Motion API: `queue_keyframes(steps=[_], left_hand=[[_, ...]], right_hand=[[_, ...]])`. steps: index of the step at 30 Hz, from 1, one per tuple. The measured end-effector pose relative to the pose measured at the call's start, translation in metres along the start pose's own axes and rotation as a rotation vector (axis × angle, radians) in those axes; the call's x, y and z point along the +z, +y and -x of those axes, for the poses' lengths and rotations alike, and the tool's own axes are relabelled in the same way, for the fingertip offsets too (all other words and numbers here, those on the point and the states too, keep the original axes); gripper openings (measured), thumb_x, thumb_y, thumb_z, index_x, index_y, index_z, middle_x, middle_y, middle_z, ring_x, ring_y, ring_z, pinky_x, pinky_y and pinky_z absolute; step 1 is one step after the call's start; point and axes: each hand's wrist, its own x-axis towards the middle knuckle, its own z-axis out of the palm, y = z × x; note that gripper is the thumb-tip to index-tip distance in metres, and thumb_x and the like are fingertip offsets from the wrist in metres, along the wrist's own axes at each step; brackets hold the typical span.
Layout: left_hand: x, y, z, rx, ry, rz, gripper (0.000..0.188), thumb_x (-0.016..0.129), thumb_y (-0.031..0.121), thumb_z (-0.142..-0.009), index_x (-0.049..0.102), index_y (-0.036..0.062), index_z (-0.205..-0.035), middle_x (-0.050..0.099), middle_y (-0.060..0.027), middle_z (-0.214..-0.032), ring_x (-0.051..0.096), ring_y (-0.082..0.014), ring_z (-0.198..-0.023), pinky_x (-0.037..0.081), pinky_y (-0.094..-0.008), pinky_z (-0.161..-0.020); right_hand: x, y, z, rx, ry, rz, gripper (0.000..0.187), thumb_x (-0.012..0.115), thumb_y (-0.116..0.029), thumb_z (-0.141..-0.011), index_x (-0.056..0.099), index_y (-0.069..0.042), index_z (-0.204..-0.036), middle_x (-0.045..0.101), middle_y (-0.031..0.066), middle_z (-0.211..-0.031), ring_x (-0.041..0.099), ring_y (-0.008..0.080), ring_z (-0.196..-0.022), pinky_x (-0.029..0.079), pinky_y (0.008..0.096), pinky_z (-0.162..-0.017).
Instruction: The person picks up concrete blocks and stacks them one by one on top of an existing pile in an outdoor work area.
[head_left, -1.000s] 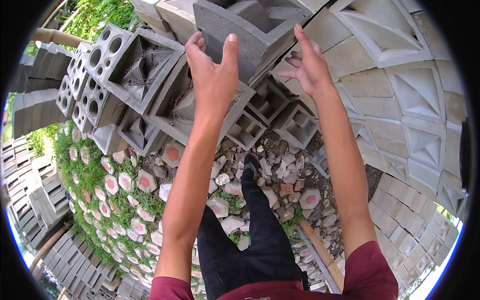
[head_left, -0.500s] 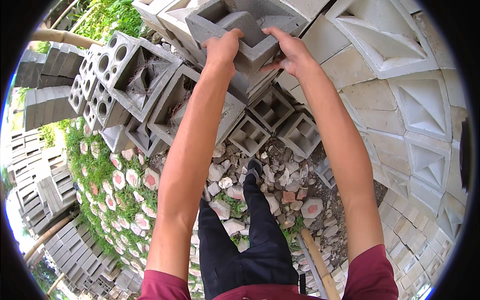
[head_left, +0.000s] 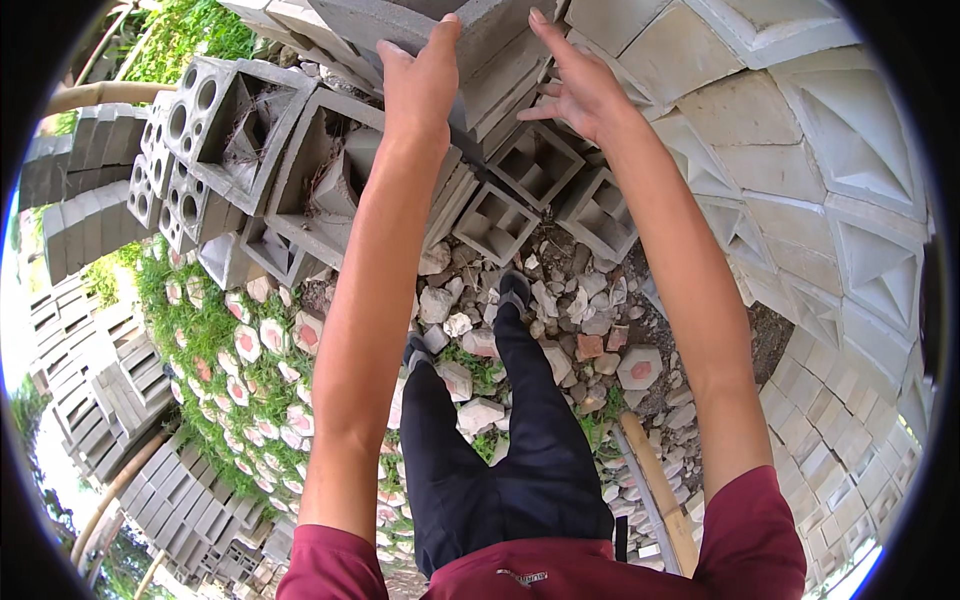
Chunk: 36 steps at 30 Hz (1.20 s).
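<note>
On the stack's (head_left: 503,118) near corner, a grey block (head_left: 484,50) is flanked by left hand (head_left: 418,88) and right hand (head_left: 588,92). Both are held spread; whether contact is made cannot be told

A block (head_left: 495,45) stood between and just beyond the left grip (head_left: 420,90) and right grip (head_left: 582,92). Holed blocks (head_left: 190,145) stood left of the left grip; panels (head_left: 860,140) rose right of the right grip. Three cubes (head_left: 497,222) sat below both grips, rubble (head_left: 560,300) nearer the body. Pavers (head_left: 272,336) lay in grass (head_left: 212,335) below-left of the left grip, a plank (head_left: 660,490) below the right.
</note>
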Motion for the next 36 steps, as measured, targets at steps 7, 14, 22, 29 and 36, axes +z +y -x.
queue_keyframes(steps=[7,14,22,29,36], left_hand=[[0.015,-0.022,0.062,0.112,-0.189,-0.008,0.096,0.066,0.027,-0.084,0.004,-0.0161,-0.144,0.029,-0.0293,-0.146,0.031,-0.0303,-0.136,0.022,-0.0324,-0.112],[0.033,-0.089,0.1,-0.054,-0.333,-0.256,0.085,0.065,0.025,-0.089,0.013,-0.0052,-0.148,0.008,-0.0284,-0.155,0.006,-0.0315,-0.147,0.013,-0.0376,-0.115],[0.063,-0.238,0.082,-0.068,-0.431,-0.584,0.081,0.067,0.028,-0.085,0.024,-0.0083,-0.143,0.039,-0.0297,-0.141,0.041,-0.0344,-0.132,0.032,-0.0367,-0.107],[0.131,-0.449,0.048,0.029,-0.646,-0.608,0.076,0.069,0.03,-0.081,0.035,-0.0065,-0.138,0.044,-0.0305,-0.137,0.043,-0.0379,-0.13,0.036,-0.0384,-0.106],[0.187,-0.549,0.027,-0.309,-0.737,-0.867,0.1,0.082,0.038,-0.068,0.03,-0.011,-0.139,0.04,-0.0269,-0.142,0.042,-0.0335,-0.132,0.039,-0.0383,-0.104]], right_hand=[[-0.086,0.056,0.013,0.11,0.218,0.074,0.126,0.073,-0.061,-0.073,-0.007,0.004,-0.147,0.008,0.0282,-0.152,0.014,0.0471,-0.139,0.048,0.0618,-0.09],[-0.151,0.1,0.071,0.213,0.416,0.039,0.114,0.072,-0.058,-0.076,0.005,-0.002,-0.149,0.016,0.0253,-0.152,0.022,0.0433,-0.138,0.048,0.0616,-0.09],[-0.225,0.227,0.104,0.272,0.651,0.113,0.106,0.071,-0.053,-0.079,0.008,-0.006,-0.15,0.033,0.0231,-0.147,0.03,0.0402,-0.136,0.041,0.0622,-0.095],[-0.339,0.411,0.055,0.414,0.973,0.515,0.133,0.071,-0.073,-0.063,0.008,0.01,-0.146,0.028,0.0341,-0.146,0.033,0.0396,-0.137,0.03,0.0412,-0.11],[-0.409,0.486,0.003,0.293,0.936,0.529,0.139,0.081,-0.065,-0.057,0.006,0.013,-0.145,0.034,0.0358,-0.141,0.044,0.0402,-0.128,0.04,0.0392,-0.104]])
